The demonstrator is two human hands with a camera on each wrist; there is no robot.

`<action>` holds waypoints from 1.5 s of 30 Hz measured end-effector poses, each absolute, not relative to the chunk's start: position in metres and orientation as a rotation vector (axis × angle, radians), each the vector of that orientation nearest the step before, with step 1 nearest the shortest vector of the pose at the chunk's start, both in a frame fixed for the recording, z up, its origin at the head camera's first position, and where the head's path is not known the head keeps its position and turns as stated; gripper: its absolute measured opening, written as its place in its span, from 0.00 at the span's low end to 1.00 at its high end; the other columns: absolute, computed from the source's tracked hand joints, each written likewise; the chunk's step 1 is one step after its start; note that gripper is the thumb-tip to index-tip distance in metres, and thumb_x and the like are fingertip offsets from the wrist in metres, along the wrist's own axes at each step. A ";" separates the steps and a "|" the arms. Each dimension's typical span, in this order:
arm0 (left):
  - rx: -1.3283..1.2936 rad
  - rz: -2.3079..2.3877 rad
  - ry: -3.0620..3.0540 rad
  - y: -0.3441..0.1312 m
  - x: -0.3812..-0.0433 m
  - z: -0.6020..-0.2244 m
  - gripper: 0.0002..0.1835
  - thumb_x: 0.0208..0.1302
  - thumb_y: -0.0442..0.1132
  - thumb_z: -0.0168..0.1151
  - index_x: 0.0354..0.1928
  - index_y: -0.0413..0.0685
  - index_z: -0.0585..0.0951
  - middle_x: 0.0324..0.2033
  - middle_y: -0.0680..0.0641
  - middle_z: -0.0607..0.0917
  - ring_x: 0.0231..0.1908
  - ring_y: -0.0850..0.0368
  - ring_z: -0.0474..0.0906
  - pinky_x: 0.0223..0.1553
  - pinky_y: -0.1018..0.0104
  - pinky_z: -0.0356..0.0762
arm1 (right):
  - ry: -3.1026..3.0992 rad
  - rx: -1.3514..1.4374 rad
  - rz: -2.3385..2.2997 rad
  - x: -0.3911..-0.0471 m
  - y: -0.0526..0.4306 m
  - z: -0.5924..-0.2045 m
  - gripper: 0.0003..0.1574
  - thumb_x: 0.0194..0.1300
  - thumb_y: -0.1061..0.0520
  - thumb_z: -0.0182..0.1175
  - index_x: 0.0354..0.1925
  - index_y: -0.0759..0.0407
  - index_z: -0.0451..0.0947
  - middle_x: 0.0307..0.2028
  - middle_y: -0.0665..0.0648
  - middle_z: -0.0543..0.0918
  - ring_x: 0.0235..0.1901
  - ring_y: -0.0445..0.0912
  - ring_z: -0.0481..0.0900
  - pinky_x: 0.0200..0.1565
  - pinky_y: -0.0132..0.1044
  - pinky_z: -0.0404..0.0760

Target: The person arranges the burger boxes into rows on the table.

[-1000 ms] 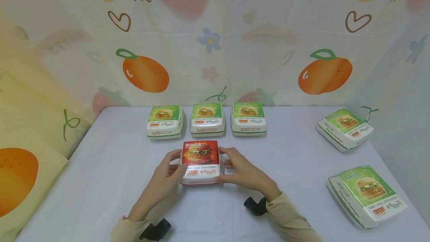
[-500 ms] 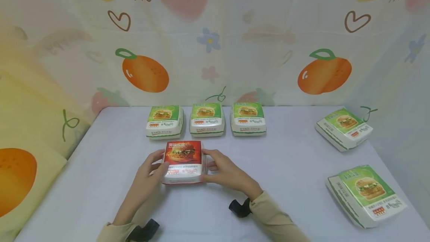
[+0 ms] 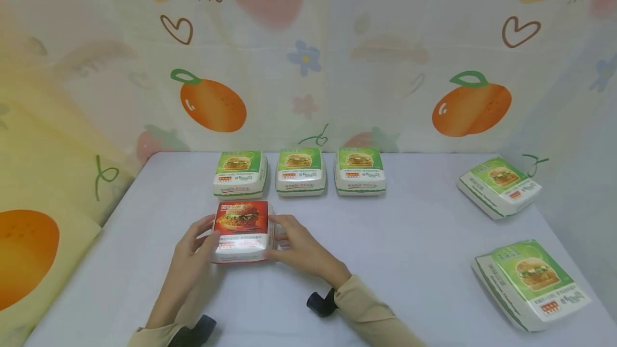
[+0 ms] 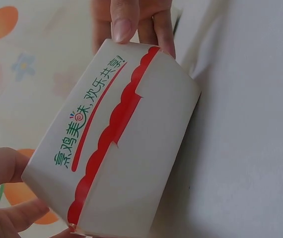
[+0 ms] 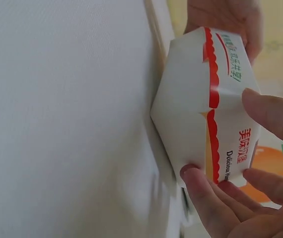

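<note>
1. The left hand (image 3: pixel 192 250) is grasping one side of the red burger box (image 3: pixel 242 232), its thumb lying toward the near edge. It is sitting at eight o'clock from the box's middle in the head view.
2. The right hand (image 3: pixel 306 248) is grasping the opposite side, between three and four o'clock, with thumb and fingers spreading along the box wall.
3. The red burger box is standing between both palms, lid facing up; whether its base is touching the white table (image 3: pixel 409 261) is hard to tell.
4. Beige sleeves (image 3: pixel 378 315) are covering the forearms, toward four and seven o'clock, and black wrist pieces (image 3: pixel 320 304) are showing beside them.
5. Counting from the red burger box, the left green box (image 3: pixel 240 174) is lying at twelve o'clock, the middle green box (image 3: pixel 301 172) between one and two, the right green box (image 3: pixel 360 171) at two.
6. Well apart, two angled green boxes (image 3: pixel 532 285) are lying around three o'clock.
7. A fruit-printed cloth (image 3: pixel 376 84) is hanging behind, at twelve.
</note>
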State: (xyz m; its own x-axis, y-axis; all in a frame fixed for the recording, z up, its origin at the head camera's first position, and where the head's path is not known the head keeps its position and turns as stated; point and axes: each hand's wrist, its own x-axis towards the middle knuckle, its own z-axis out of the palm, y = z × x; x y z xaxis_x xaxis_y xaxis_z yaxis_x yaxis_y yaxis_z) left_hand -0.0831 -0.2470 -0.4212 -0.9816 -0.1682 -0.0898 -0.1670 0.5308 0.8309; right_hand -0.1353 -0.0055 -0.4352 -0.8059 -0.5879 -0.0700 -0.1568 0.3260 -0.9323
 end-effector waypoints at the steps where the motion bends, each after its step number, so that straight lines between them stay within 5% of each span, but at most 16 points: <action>1: 0.304 -1.489 -2.739 -0.249 -0.083 -0.421 0.29 0.76 0.50 0.48 0.74 0.51 0.62 0.70 0.37 0.68 0.63 0.37 0.73 0.54 0.62 0.77 | 2.203 -0.666 -1.478 -0.135 -0.007 -0.435 0.46 0.64 0.53 0.67 0.74 0.56 0.58 0.70 0.58 0.65 0.61 0.53 0.78 0.58 0.35 0.80; 13: 0.385 -1.502 -2.755 -0.265 -0.085 -0.422 0.32 0.76 0.53 0.47 0.76 0.49 0.57 0.73 0.35 0.61 0.67 0.36 0.68 0.43 0.88 0.65 | 2.157 -0.729 -1.489 -0.136 -0.025 -0.438 0.44 0.66 0.55 0.66 0.74 0.57 0.58 0.72 0.58 0.63 0.63 0.54 0.77 0.60 0.33 0.78; 15: 0.396 -1.488 -2.745 -0.267 -0.085 -0.423 0.32 0.77 0.52 0.46 0.76 0.49 0.58 0.73 0.34 0.62 0.67 0.35 0.68 0.45 0.85 0.68 | 2.144 -0.740 -1.486 -0.137 -0.027 -0.438 0.46 0.65 0.54 0.67 0.74 0.57 0.57 0.73 0.57 0.62 0.63 0.53 0.76 0.61 0.32 0.78; 18: 0.425 -1.499 -2.738 -0.268 -0.086 -0.424 0.32 0.77 0.52 0.45 0.77 0.49 0.56 0.74 0.34 0.60 0.68 0.34 0.66 0.58 0.65 0.76 | 2.145 -0.767 -1.463 -0.138 -0.028 -0.439 0.47 0.65 0.53 0.67 0.75 0.57 0.57 0.74 0.57 0.61 0.64 0.52 0.76 0.61 0.32 0.77; 22: 0.467 -1.545 -2.745 -0.268 -0.088 -0.426 0.34 0.77 0.55 0.42 0.78 0.52 0.52 0.76 0.35 0.55 0.71 0.32 0.61 0.66 0.36 0.67 | 2.156 -0.794 -1.440 -0.140 -0.029 -0.438 0.46 0.65 0.54 0.66 0.74 0.56 0.57 0.74 0.57 0.62 0.64 0.52 0.76 0.61 0.32 0.77; 45: 0.439 -1.407 -2.677 -0.269 -0.083 -0.413 0.31 0.76 0.51 0.46 0.75 0.46 0.59 0.73 0.33 0.60 0.70 0.32 0.60 0.68 0.34 0.62 | 2.205 -0.736 -1.441 -0.141 -0.006 -0.426 0.44 0.65 0.47 0.67 0.73 0.51 0.61 0.71 0.52 0.66 0.64 0.52 0.76 0.63 0.41 0.77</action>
State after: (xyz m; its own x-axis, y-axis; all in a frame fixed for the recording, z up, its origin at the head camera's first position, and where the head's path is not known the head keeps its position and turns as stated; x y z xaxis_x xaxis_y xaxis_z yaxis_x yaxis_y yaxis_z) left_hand -0.0834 -0.2694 -0.4129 -0.9550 -0.2910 -0.0567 -0.2117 0.5357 0.8175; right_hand -0.1407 -0.0057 -0.4256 -0.7795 -0.6247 -0.0472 -0.2075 0.3286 -0.9214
